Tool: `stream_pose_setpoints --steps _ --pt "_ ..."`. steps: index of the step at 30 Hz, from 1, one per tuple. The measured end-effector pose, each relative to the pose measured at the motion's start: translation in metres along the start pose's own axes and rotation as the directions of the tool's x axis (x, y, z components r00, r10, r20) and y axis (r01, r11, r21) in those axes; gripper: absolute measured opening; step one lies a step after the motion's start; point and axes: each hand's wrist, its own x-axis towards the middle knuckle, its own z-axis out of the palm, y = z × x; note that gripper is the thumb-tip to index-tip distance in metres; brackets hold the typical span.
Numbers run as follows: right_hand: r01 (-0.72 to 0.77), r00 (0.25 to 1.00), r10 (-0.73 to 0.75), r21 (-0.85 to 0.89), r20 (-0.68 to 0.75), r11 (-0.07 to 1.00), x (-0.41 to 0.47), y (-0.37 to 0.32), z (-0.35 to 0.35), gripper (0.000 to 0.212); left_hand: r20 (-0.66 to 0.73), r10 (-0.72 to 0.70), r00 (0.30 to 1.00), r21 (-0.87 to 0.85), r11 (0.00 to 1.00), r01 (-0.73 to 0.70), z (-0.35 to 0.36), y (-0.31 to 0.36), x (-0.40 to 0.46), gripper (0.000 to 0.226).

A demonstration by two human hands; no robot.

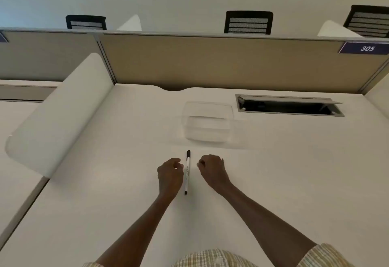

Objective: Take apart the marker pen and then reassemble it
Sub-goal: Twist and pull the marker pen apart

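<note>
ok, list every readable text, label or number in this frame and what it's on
"305": white digits on the dark blue sign at the right end of the beige partition.
Small dark print runs along the white barrel of the marker pen, which lies on the desk between the two hands: too small to read.
A second dark blue sign at the left edge is cut off, with no text visible.
Nothing else is legible.

The white tabletop carried a marker pen lying lengthwise, cap end away from the person. Farther back a clear plastic container stood on it, beside an open cable hatch set into the surface.
</note>
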Motion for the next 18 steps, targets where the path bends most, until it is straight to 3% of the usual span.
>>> stream_pose_setpoints --steps 3,8,12,16,18 --pt "-0.073 0.993 0.062 0.119 0.098 0.990 0.003 -0.008 0.007 0.035 0.000 -0.080 0.997 -0.009 0.997 0.080 0.002 0.001 -0.001 0.023" --pt "-0.180 0.968 0.148 0.150 0.201 0.972 0.005 -0.018 0.017 0.039 0.015 -0.141 0.990 -0.022 0.990 0.141 0.005 0.005 -0.003 0.012" --pt "-0.188 0.966 0.154 0.155 0.207 0.970 0.006 -0.018 0.025 0.021 0.072 -0.195 0.978 -0.078 0.977 0.200 0.008 0.001 -0.001 0.019" --pt "-0.195 0.971 0.162 0.192 0.175 0.962 0.004 -0.016 0.028 0.021 0.108 -0.234 0.966 -0.156 0.956 0.249 0.005 0.006 -0.003 0.013" --pt "-0.189 0.975 0.158 0.209 0.157 0.960 0.001 -0.016 0.029 0.019 0.113 -0.258 0.959 -0.170 0.946 0.275 0.004 0.008 -0.004 0.034"
